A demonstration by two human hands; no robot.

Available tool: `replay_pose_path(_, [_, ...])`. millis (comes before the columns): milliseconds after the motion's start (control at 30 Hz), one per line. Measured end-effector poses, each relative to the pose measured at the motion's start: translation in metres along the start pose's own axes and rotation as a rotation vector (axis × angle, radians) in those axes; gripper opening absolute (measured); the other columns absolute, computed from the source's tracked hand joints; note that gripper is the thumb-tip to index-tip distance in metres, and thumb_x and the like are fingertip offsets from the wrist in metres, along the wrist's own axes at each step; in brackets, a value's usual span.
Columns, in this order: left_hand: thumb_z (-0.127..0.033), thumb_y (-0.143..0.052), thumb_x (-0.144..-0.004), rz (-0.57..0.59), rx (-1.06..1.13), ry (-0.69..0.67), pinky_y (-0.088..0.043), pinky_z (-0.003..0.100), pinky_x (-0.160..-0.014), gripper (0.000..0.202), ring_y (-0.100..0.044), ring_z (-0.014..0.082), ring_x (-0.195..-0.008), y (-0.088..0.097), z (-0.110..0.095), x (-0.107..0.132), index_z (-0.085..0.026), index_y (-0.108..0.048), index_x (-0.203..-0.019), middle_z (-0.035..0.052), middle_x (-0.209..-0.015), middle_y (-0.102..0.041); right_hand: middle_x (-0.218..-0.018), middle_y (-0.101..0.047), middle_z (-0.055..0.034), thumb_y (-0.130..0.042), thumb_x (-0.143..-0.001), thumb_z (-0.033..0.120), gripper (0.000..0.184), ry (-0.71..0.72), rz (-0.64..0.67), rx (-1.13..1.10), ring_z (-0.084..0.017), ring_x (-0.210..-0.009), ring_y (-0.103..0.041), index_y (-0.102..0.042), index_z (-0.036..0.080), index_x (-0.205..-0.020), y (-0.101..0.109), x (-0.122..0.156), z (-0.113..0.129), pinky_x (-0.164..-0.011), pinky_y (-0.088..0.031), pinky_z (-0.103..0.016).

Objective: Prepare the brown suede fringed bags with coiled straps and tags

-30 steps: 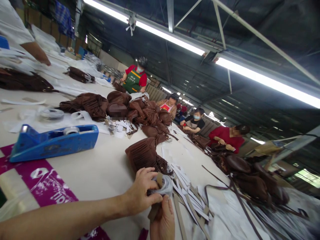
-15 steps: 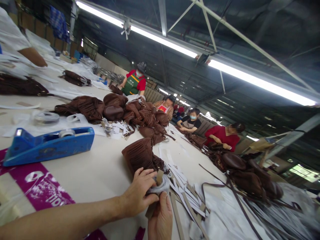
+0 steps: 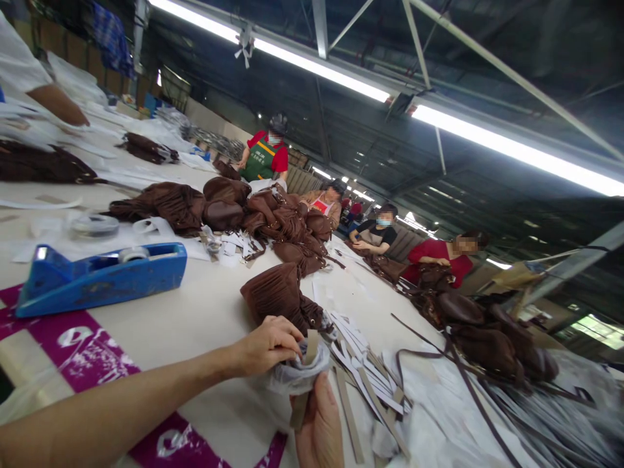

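Crumpled translucent plastic wrap (image 3: 305, 374) forms a loose ring between my hands, with a tan strip (image 3: 312, 346) running through it and its lower end showing beneath. My left hand (image 3: 273, 344) has curled fingers closed on the far left rim of the wrap. From below, my right hand (image 3: 319, 426) holds the wrap, its thumb against the near right side and the strip's lower end beside the palm. Just beyond lies a dark brown pleated handbag (image 3: 275, 296). What is inside the wrap cannot be made out.
A blue tape dispenser (image 3: 104, 276) stands at left, partly over a purple printed sheet (image 3: 92, 351). Brown handbags (image 3: 273, 218) are heaped farther back. White and tan strips (image 3: 370, 377) lie scattered at right, near long brown straps (image 3: 458, 374). Several co-workers sit or stand around the table.
My left hand's fingers have lifted from lying over the wrap and curled into a grip. The wrap looks wider and looser. My right hand has turned slightly. The view has shifted a little.
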State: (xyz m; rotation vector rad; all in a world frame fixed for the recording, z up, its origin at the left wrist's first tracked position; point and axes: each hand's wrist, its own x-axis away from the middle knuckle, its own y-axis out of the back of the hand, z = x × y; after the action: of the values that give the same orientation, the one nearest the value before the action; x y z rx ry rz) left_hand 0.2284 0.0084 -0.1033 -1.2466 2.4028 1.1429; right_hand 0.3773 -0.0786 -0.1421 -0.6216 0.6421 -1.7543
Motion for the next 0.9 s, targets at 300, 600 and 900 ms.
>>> replay_pose_path(300, [-0.013, -0.068, -0.075, -0.164, -0.159, 0.134, -0.031, 0.035, -0.084, 0.015, -0.050, 0.0170, -0.090, -0.017, -0.017, 0.003, -0.017, -0.063, -0.061, -0.0001, -0.081, -0.062, -0.094, -0.076, -0.0013, -0.081, -0.069, 0.042, 0.039, 0.006, -0.049, 0.066, -0.015, -0.081, -0.069, -0.072, 0.025, -0.104, 0.002, -0.002, -0.012, -0.071, -0.056, -0.024])
replay_pose_path(600, [-0.023, -0.054, -0.088, -0.126, -0.266, 0.001, -0.028, 0.039, -0.085, 0.023, -0.047, 0.0189, -0.091, -0.033, -0.022, 0.012, -0.018, -0.059, -0.066, 0.0008, -0.078, -0.060, -0.091, -0.076, -0.0021, -0.077, -0.073, 0.043, 0.028, -0.094, 0.001, -0.005, -0.016, -0.086, -0.070, -0.075, 0.023, -0.092, 0.012, -0.007, -0.015, -0.079, -0.057, -0.026])
replay_pose_path(900, [-0.027, -0.056, -0.088, 0.007, -0.368, -0.117, -0.030, 0.038, -0.092, 0.013, -0.046, 0.0230, -0.104, -0.029, -0.021, 0.021, -0.023, -0.060, -0.100, 0.0048, -0.111, -0.058, -0.087, -0.077, 0.0002, -0.079, -0.071, 0.040, 0.026, -0.132, -0.012, -0.084, -0.013, -0.077, -0.070, -0.076, 0.024, -0.092, 0.011, -0.010, -0.008, -0.074, -0.057, -0.022])
